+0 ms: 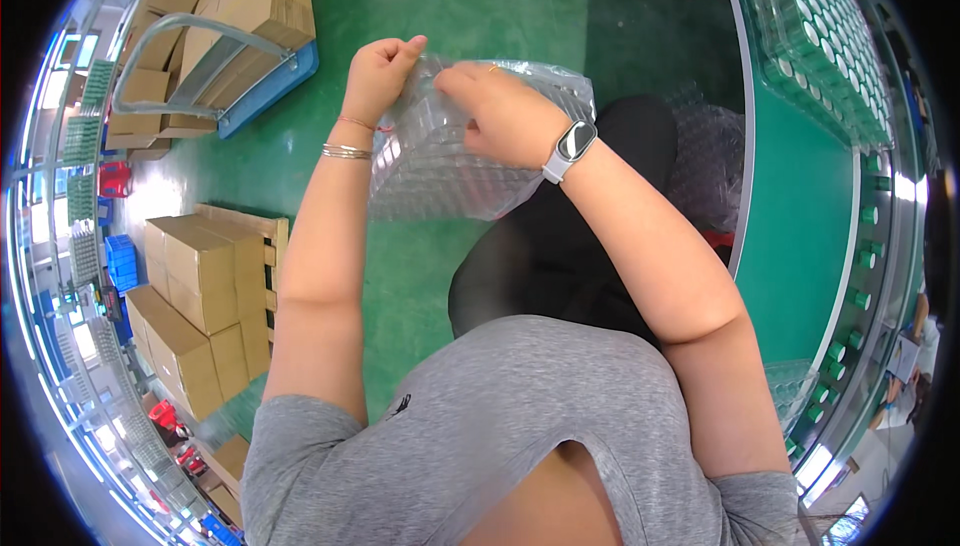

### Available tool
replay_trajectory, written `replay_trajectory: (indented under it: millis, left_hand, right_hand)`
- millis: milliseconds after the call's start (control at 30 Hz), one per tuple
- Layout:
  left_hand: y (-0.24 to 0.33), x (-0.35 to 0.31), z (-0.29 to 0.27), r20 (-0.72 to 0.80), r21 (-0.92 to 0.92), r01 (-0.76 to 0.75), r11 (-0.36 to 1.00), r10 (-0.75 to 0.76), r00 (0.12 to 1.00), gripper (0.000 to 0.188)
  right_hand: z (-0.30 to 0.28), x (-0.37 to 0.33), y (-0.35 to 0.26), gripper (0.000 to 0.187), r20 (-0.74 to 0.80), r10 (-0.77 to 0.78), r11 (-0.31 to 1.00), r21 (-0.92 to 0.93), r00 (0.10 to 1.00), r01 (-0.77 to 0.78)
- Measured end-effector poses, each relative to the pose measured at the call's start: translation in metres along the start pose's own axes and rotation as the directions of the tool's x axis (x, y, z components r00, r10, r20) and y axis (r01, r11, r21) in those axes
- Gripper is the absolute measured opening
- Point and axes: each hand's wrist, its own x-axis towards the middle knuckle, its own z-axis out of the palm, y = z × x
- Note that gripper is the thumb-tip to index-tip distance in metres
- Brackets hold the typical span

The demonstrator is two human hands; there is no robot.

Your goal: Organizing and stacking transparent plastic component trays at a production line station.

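A clear plastic bag hangs in front of my knees, over the green floor. Pale, see-through shapes in rows show through its film; their kind cannot be made out. My left hand is closed around the bag's upper left edge, thumb pointing up. Close beside it, my right hand has its fingers curled together at the top of the film, knuckles up. The fingertips of this hand are partly hidden. Bracelets circle my left wrist, and a watch sits on the right one.
A green-topped table runs along my right, with rows of white-capped clear bottles on it. More clear wrapped plastic lies beneath its edge. Left are a cart of flat cardboard and stacked cartons by a pallet.
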Motion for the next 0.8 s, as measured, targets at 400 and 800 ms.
replay_trajectory:
  millis: [400,800]
  left_hand:
    - [-0.020,-0.061,-0.023,0.368,0.206,-0.107,0.973,0.024,0.929,0.018]
    - [0.027,-0.095,0.002,0.181,0.160,-0.192,0.968,0.163,0.970,0.022]
  right_hand:
    - [-0.059,-0.013,0.034,0.030,-0.132,0.064,0.963,0.268,0.989,-0.027]
    - [-0.055,-0.029,0.041,0.057,-0.066,0.010,0.989,-0.144,0.998,-0.019]
